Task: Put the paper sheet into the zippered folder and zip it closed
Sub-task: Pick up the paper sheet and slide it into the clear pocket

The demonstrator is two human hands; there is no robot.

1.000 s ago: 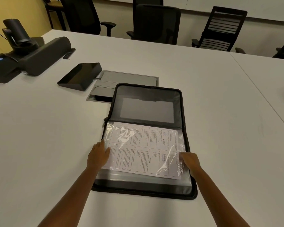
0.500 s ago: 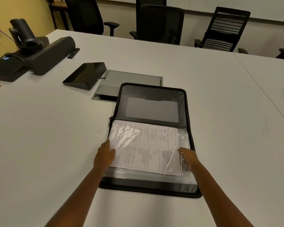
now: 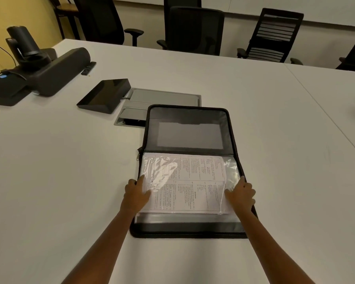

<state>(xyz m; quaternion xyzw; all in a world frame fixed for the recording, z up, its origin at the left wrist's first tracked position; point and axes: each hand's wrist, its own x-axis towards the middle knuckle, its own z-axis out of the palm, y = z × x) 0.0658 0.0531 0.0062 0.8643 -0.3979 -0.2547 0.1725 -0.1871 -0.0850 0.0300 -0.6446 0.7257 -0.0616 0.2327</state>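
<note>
Lying on the near half of the open zippered folder, paper sheet under glossy clear film: light, limp, probably slippery; best taken by its side edges, where left hand and right hand pinch it.

Broad white table, black zippered folder lying open flat near its front edge, grey cable hatch set into the top just behind, black wedge-shaped panel beside the hatch, long black conference bar far left, small remote near its end.
</note>
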